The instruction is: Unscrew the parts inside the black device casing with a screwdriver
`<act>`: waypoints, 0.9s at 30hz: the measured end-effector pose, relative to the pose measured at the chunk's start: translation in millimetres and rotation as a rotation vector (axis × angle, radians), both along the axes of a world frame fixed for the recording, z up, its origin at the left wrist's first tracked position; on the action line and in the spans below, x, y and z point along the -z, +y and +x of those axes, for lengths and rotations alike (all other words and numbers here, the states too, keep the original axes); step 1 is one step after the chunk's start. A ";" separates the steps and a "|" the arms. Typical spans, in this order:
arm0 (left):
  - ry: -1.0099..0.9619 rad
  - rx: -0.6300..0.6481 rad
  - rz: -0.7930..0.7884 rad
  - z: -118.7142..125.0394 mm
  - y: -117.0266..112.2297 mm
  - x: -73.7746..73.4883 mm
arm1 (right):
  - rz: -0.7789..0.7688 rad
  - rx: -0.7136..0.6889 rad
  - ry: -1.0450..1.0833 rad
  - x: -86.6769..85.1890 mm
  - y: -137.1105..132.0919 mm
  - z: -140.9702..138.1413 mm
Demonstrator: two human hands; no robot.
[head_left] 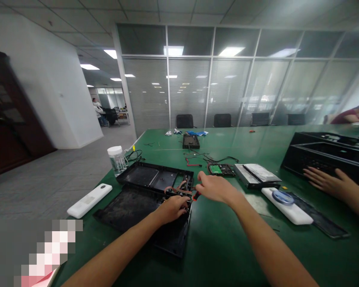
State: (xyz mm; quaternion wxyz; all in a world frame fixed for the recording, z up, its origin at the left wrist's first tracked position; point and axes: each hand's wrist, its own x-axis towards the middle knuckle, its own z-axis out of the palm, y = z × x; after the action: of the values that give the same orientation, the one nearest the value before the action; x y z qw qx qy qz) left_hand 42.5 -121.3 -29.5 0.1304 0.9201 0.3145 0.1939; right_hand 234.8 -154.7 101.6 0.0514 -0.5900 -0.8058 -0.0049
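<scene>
An opened black device case (151, 177) lies on the green table (224, 247), with red and orange wires (179, 188) at its right end. My left hand (175, 208) is closed with its fingers down among those wires. My right hand (215, 186) is closed round a small tool with a red handle (196, 195), its tip at the case's right edge. A dusty black cover panel (128, 207) lies just in front of the case.
A white remote-like bar (89, 200) and a clear jar (117, 160) sit at the table's left edge. A green circuit board (220, 169), a silver drive (255, 175) and a white bar with tape (285, 205) lie to the right. Another person's hand (332, 183) rests by black cases (326, 155).
</scene>
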 end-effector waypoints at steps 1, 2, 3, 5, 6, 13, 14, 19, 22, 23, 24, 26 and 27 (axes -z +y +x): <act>-0.006 0.002 0.002 0.0 0.0 0.1 | -0.019 -0.068 0.025 -1.0 -0.6 0.5; -0.011 0.001 0.003 0.1 -0.2 0.1 | -0.022 -0.121 0.038 -2.0 -1.3 -0.5; -0.014 -0.003 0.004 0.2 -0.6 -0.1 | -0.003 -0.141 0.036 -2.7 -2.1 -2.8; -0.011 -0.014 0.004 0.6 -1.5 -0.8 | 0.063 -0.096 -0.003 -3.4 -3.9 -9.6; -0.006 -0.019 0.004 0.9 -2.0 -1.2 | 0.082 -0.063 -0.022 -3.3 -5.2 -12.7; 0.007 -0.008 0.007 2.0 -3.8 -3.6 | 0.026 -0.112 -0.033 0.3 -16.4 -14.2; 0.002 -0.003 0.010 2.0 -4.0 -3.9 | 0.039 -0.077 -0.042 0.5 -16.4 -13.4; 0.001 0.006 0.009 2.1 -5.1 -4.6 | 0.028 -0.029 -0.031 0.5 -13.4 -9.3; 0.007 0.009 0.020 2.0 -5.3 -4.3 | 0.067 -0.081 -0.023 2.5 -11.9 -9.1; 0.010 0.005 0.026 1.8 -5.4 -4.3 | 0.089 -0.089 -0.017 3.2 -10.7 -9.2; 0.014 0.000 0.032 1.6 -5.6 -4.4 | 0.106 -0.098 -0.003 3.6 -8.8 -8.7; 0.026 -0.001 0.038 1.0 -6.3 -5.2 | 0.117 -0.119 0.059 4.8 -2.1 -4.1; 0.031 0.005 0.039 0.7 -6.8 -5.8 | 0.107 -0.137 0.114 6.2 2.7 0.9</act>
State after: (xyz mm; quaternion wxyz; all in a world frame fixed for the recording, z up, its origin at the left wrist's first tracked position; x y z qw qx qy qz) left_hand 43.1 -128.1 -23.7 0.1080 0.9261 0.3103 0.1855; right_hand 235.7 -151.9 95.4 0.1289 -0.5292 -0.8386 -0.0109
